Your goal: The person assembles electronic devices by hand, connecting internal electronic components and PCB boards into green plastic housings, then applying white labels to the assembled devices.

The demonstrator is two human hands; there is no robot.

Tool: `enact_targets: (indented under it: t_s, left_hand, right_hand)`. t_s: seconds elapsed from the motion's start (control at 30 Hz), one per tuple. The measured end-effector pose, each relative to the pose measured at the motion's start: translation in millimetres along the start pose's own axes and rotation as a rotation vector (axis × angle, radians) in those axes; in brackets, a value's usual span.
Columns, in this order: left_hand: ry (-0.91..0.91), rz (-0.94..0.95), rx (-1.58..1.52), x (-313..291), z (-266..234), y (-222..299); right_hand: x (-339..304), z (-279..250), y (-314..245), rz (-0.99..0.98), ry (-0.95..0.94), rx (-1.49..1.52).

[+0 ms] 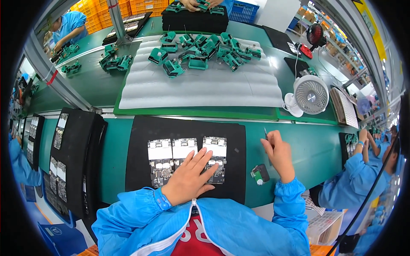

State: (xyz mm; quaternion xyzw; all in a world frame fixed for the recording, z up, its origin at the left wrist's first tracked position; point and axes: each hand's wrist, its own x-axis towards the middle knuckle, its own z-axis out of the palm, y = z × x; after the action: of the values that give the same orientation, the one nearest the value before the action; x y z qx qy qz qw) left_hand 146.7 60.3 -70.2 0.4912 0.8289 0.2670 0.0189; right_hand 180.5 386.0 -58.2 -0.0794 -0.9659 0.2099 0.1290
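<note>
Three circuit boards lie side by side on a black foam mat [139,170] in front of me: a left board [159,149], a middle board [184,144] and a right board [215,147]. Each carries a white patch across it. My left hand [190,181] rests with spread fingers over the middle and right boards, hiding parts of both. To the right of the mat, my right hand [278,154] is closed in a pinch around a thin pointed tool [265,132], mostly hidden by the fingers. Just below that hand lies a small black and green part [260,174].
Beyond the mat, green plastic assemblies [198,62] are heaped on a white padded sheet [200,91]. A white fan [311,94] stands at the right. More boards [58,170] lie on stacked black mats at the left. Co-workers in blue sit on both sides and across.
</note>
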Motion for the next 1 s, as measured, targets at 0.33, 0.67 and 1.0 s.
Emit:
enact_targets:
  t_s: [0.33,0.67,1.0]
  left_hand:
    - [0.054,-0.006,0.009,-2.6,11.2,1.1]
    - [0.075,-0.021,0.024,-4.1,17.5,-1.4]
    - [0.087,-0.008,0.012,-3.7,18.3,-1.6]
  right_hand:
    - [-5.4,29.2,-98.8,-0.212,-0.164,0.056]
    - [-20.8,44.3,-132.9,-0.224,-0.102,-0.149]
    - [-16.3,42.0,-136.3,-0.15,-0.178,-0.122]
